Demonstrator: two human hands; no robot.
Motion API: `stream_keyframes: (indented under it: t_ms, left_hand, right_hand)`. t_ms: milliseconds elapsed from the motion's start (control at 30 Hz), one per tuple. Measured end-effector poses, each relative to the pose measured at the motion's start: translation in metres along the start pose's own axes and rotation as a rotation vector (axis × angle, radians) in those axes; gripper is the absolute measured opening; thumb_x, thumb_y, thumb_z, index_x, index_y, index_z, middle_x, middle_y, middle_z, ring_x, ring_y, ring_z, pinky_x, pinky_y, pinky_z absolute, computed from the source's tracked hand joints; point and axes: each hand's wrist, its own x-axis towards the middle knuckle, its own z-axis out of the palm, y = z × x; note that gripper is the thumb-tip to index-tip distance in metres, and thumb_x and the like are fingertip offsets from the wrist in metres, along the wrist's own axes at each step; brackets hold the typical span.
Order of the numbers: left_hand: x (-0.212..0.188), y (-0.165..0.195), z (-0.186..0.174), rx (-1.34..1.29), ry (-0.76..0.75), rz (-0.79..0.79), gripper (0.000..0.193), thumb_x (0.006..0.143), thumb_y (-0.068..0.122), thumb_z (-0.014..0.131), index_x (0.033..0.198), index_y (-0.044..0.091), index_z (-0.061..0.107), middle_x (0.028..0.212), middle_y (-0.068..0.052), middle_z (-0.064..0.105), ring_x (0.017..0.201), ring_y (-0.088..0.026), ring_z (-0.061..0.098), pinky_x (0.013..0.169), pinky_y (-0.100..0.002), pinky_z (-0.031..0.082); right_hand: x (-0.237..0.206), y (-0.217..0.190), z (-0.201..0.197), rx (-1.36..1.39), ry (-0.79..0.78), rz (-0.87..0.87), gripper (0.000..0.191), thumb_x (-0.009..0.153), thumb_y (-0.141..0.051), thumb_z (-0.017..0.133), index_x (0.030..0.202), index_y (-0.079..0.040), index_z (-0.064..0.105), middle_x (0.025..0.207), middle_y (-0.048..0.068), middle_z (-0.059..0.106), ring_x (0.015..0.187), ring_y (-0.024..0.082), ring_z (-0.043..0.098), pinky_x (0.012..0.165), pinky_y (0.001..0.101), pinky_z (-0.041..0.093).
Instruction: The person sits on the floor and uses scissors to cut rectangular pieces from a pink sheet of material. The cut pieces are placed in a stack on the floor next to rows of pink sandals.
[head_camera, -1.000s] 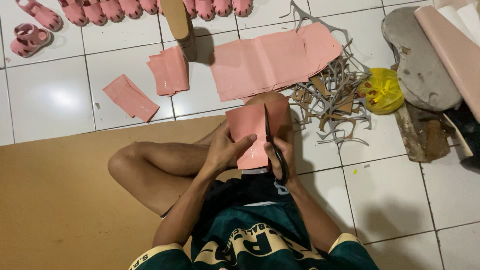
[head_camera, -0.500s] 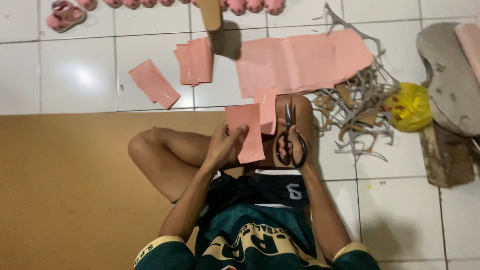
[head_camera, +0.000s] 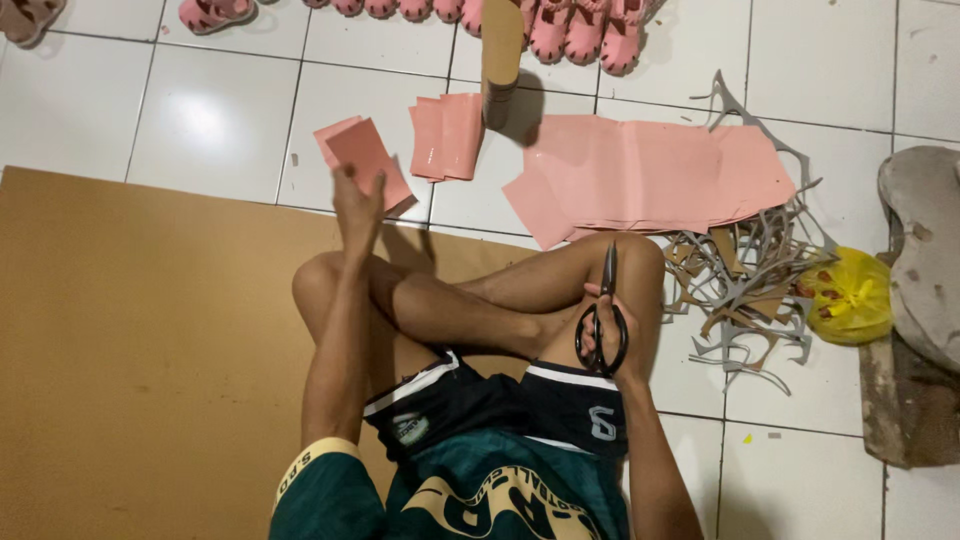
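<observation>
Now left hand (head_camera: 357, 205) on pink piece (head_camera: 368, 160)

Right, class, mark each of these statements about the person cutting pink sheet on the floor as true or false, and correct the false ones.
1. The right hand holds scissors. True.
2. The left hand reaches to a small pink piece on the tiles. True.
3. The scissors' blades are spread wide. False: they look closed, pointing up.
4. The yellow bag lies on the brown board. False: it lies on the tiles at the person's right, beside grey offcuts.
5. Pink sandals line the top edge. True.
</observation>
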Motion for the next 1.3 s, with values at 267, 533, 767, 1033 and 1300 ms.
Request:
stream_keyframes:
  t_ms: [267, 533, 767, 1033, 1300]
  left_hand:
    - [-0.106, 0.09, 0.17, 0.152, -0.574, -0.083, 0.086, 0.081, 0.039, 0.082, 0.139, -0.011, 0.043, 0.138, -0.036, 0.048, 0.127, -0.051, 0.049, 0.105, -0.053, 0.043]
    - [-0.12, 0.142, 0.236, 0.484, -0.555, -0.226, 0.111, 0.077, 0.049, 0.082, 0.15, -0.01, 0.023, 0.16, -0.037, 0.012, 0.149, -0.053, 0.01, 0.12, -0.064, 0.014]
    - [-0.118, 0.102, 0.215, 0.408, -0.464, -0.089, 0.067, 0.085, 0.021, 0.07, 0.145, -0.003, 0.048, 0.155, -0.021, 0.041, 0.144, -0.037, 0.038, 0.115, -0.058, 0.033]
    - [-0.074, 0.051, 0.139, -0.649, -0.215, -0.642, 0.036, 0.09, 0.023, 0.063, 0.121, 0.003, 0.063, 0.116, -0.014, 0.064, 0.106, -0.028, 0.06, 0.095, -0.043, 0.05]
    - [0.02, 0.038, 0.111, -0.701, -0.227, -0.686, 0.032, 0.092, 0.026, 0.062, 0.11, 0.0, 0.067, 0.099, -0.013, 0.066, 0.086, -0.024, 0.06, 0.078, -0.039, 0.049]
  right_hand:
    - [0.004, -0.003, -0.004, -0.085, 0.018, 0.023, 0.063, 0.101, -0.048, 0.052, 0.137, 0.003, 0.056, 0.064, 0.001, 0.049, 0.046, 0.008, 0.049, 0.042, 0.0259, 0.045]
    - [0.002, -0.004, -0.019, -0.031, 0.076, 0.034, 0.061, 0.099, -0.048, 0.056, 0.135, 0.001, 0.058, 0.063, 0.0, 0.05, 0.046, 0.008, 0.05, 0.042, 0.0257, 0.044]
    - [0.009, -0.004, -0.019, -0.102, 0.047, 0.017, 0.054, 0.1, -0.042, 0.058, 0.133, 0.001, 0.06, 0.063, 0.0, 0.05, 0.046, 0.008, 0.049, 0.04, 0.0253, 0.042]
    - [0.01, -0.008, -0.006, -0.108, 0.041, -0.002, 0.052, 0.099, -0.037, 0.058, 0.134, 0.002, 0.058, 0.063, 0.001, 0.051, 0.045, 0.007, 0.049, 0.04, 0.025, 0.042]
    - [0.013, -0.011, 0.006, -0.152, 0.058, -0.031, 0.051, 0.099, -0.036, 0.059, 0.132, 0.003, 0.059, 0.062, 0.001, 0.051, 0.045, 0.008, 0.049, 0.04, 0.0248, 0.04]
